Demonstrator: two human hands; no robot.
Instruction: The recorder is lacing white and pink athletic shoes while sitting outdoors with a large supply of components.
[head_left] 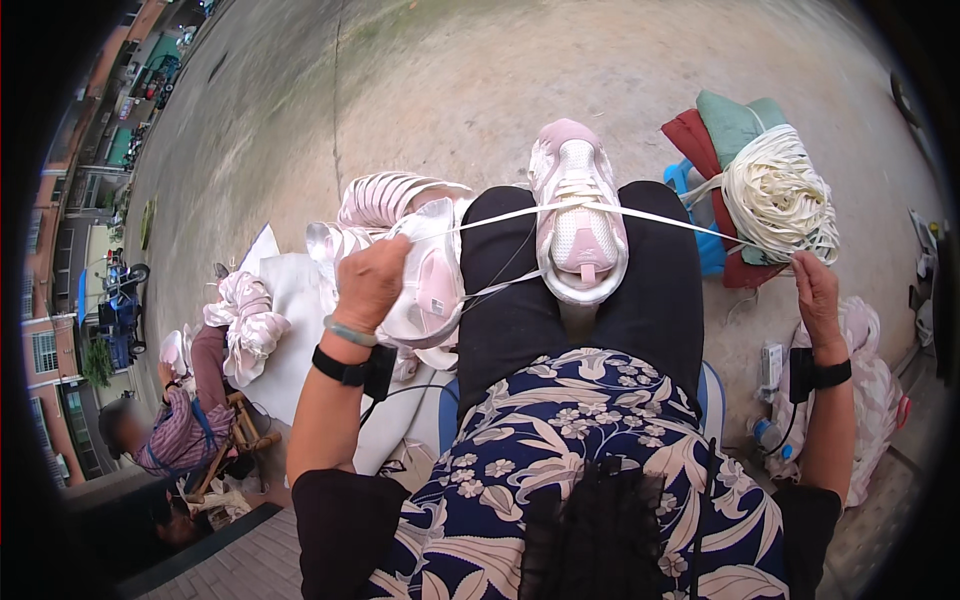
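A pink and white sneaker rests between my knees, its toe pointing away from me. A flat white shoelace runs from its lacing out to both sides, stretched nearly straight. My left hand, closed, grips one end at the left, beside more pink and white shoe uppers. At the right, my right hand pinches the other end with its fingers together. Just beyond that hand lies a thick bundle of cream laces on red and green cloth.
Under the cloth stands a blue stool. A pink and white bundle and a water bottle are low at the right. On the left, another person sits near white sheeting and a knotted pink-white bundle.
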